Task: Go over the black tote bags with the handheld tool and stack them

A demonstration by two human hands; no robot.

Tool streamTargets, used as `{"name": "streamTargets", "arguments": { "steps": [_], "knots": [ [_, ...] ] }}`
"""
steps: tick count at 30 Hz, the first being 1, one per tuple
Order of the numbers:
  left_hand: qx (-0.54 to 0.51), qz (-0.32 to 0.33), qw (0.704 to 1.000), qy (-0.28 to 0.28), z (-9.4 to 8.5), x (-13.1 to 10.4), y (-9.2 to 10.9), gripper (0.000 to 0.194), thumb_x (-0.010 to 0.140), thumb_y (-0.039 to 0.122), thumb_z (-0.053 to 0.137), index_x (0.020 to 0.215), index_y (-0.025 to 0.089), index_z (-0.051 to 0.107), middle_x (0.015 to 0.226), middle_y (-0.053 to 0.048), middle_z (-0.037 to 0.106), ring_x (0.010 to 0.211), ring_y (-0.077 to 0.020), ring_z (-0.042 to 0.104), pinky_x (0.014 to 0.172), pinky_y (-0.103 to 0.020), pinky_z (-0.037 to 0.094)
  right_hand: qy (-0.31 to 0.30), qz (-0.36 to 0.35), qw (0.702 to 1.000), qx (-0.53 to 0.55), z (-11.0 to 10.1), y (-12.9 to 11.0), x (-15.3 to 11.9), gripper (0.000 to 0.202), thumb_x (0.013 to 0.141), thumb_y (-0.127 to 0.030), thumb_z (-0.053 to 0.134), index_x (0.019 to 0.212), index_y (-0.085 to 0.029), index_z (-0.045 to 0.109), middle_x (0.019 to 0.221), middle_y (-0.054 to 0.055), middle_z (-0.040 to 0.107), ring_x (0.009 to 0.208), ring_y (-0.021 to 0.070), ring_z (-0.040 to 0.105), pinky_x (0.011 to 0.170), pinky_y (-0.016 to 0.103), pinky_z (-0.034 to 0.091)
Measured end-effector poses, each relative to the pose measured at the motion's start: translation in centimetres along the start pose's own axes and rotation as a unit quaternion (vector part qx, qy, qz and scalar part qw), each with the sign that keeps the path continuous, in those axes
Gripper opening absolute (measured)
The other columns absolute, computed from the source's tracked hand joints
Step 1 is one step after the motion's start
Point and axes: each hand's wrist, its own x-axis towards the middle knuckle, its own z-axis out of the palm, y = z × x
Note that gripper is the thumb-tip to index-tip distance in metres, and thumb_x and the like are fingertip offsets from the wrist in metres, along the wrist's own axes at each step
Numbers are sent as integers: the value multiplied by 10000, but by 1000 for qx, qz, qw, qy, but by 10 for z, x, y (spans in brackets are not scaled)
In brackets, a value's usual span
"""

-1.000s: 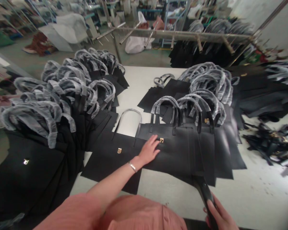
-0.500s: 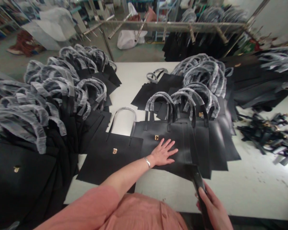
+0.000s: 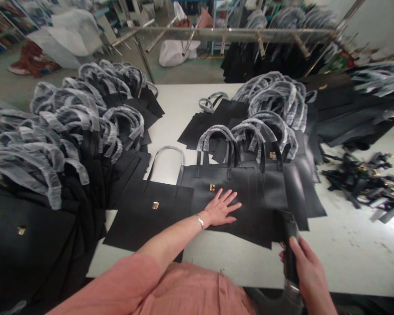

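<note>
My left hand (image 3: 221, 208) lies flat with fingers spread on a black handbag panel (image 3: 197, 175), just below its gold clasp (image 3: 212, 187). In my right hand (image 3: 307, 258) is a black handheld tool (image 3: 290, 249), its fingers wrapped round the shaft. A silver ring circles the tool's lower part, and its top end is over the right part of the overlapping black panels. I cannot make out its exact kind. Another black bag panel (image 3: 144, 218), with a gold clasp and a wrapped handle, lies left of my left hand.
Stacked black bag panels with plastic-wrapped handles (image 3: 75, 109) fill the table's left side. More wrapped handles (image 3: 279, 100) stand at the back right. Black straps with metal fittings (image 3: 364, 175) lie in a heap on the right. A metal rack (image 3: 236, 31) spans beyond the white table (image 3: 223, 253).
My right hand has moved right and slightly up with the black tool, and more of its lower part shows. My left hand stays flat on the panel. The view has shifted slightly.
</note>
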Motion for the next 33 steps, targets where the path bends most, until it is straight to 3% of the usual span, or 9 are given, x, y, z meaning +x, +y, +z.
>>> {"name": "streamTargets", "arguments": {
  "steps": [2, 5, 9, 19, 25, 30, 33],
  "knots": [
    [-1, -1, 1000, 1, 0, 0, 0, 630, 848, 578, 520, 1397, 302, 385, 1552, -88, 121, 1425, -310, 102, 1126, -564, 72, -16, 3, 1000, -10, -7, 3, -10, 735, 662, -607, 696, 1270, -222, 542, 681, -14, 670, 510, 142, 584, 447, 230, 461],
    [-3, -2, 1000, 1, 0, -1, 0, 637, 846, 579, 520, 1401, 301, 376, 1552, -85, 127, 1424, -307, 105, 1125, -567, 64, -88, 39, 994, -43, -12, 18, -26, 837, 637, -635, 699, 1309, -173, 504, 634, -9, 666, 468, 152, 566, 431, 254, 450],
    [0, 0, 1000, -2, 0, -1, 0, 637, 850, 580, 512, 1404, 301, 370, 1552, -84, 127, 1423, -305, 112, 1125, -566, 66, -154, 69, 983, -78, -4, 39, -30, 825, 696, -639, 645, 1343, -166, 448, 624, -28, 645, 438, 146, 546, 418, 259, 429],
    [2, 2, 1000, -7, 2, 0, 0, 640, 850, 588, 505, 1406, 304, 366, 1554, -89, 109, 1426, -305, 93, 1126, -563, 50, -163, 72, 982, -61, -2, 39, -26, 812, 696, -642, 629, 1301, -124, 472, 588, -18, 639, 422, 151, 534, 399, 264, 414],
    [9, 0, 1000, -16, 3, 0, 0, 645, 853, 586, 501, 1414, 303, 350, 1553, -93, 114, 1428, -300, 85, 1128, -560, 39, -101, 30, 993, -54, 3, 34, -25, 737, 708, -603, 655, 1302, -191, 518, 677, -34, 647, 511, 136, 570, 494, 250, 466],
    [4, -1, 1000, -12, 1, 1, 2, 633, 844, 567, 536, 1394, 294, 382, 1550, -91, 132, 1425, -301, 97, 1130, -559, 47, -82, 55, 995, -22, -21, 59, -49, 866, 669, -620, 686, 1369, -163, 457, 646, -40, 638, 509, 152, 553, 466, 257, 455],
    [-16, -25, 1000, 0, 1, 6, 13, 555, 850, 485, 580, 1336, 248, 455, 1522, -121, 198, 1402, -322, 155, 1114, -580, 106, -83, 85, 993, 1, -34, 77, -66, 905, 651, -609, 708, 1387, -158, 438, 647, -36, 661, 514, 167, 557, 454, 257, 452]
  ]
}}
